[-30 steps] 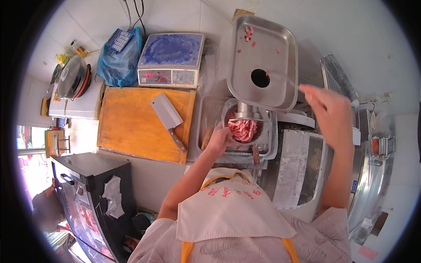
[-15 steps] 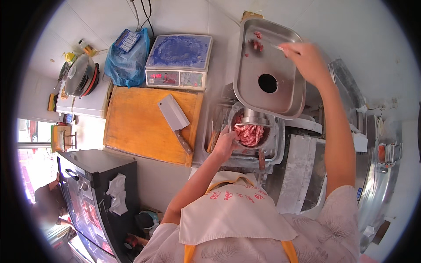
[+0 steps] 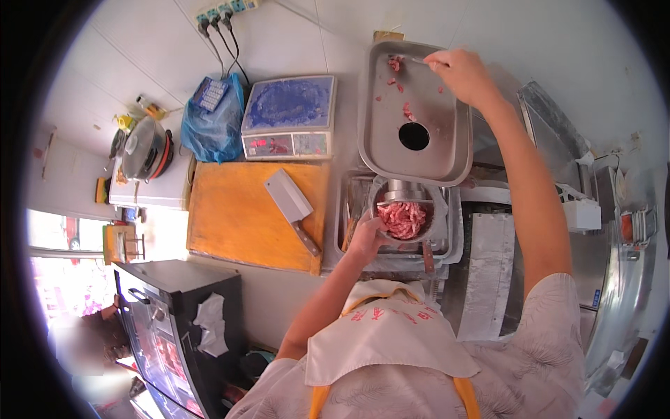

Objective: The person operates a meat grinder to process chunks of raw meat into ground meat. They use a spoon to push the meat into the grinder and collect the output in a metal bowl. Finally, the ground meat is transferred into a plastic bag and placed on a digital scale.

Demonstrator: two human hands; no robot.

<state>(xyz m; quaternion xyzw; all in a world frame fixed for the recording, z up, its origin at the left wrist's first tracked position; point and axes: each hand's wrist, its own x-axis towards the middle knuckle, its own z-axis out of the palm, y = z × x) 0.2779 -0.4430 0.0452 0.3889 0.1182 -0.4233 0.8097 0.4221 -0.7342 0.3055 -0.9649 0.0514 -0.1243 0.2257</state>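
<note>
Nearest is a cream cloth apron with red marks and yellow straps. On the near left stands a tall black cabinet with a glass front, with red things behind the glass. A person is at its left side.

A bit farther, in the middle, the left hand grips the left side of a round, grey metal bowl. The bowl has pink and red minced meat in it. It sits over a shallow see-through tub, right under the fat silver metal spout of a grinder. A brown knife-like handle sticks out near the bowl.

To the left is a flat orange-brown wooden board. A wide silver cleaver with a brown wooden handle lies on its right part.

Farther, above the spout, is a big silver metal tray with a round black hole. Small red meat bits lie at its far left, and a few more lie near the hole.

The right hand is over the far right part of the tray. Its fingers pinch a thin, pale tool; its tip is too blurry to tell.

Far left are a white scale with a blue top and a puffy blue plastic bag.
</note>
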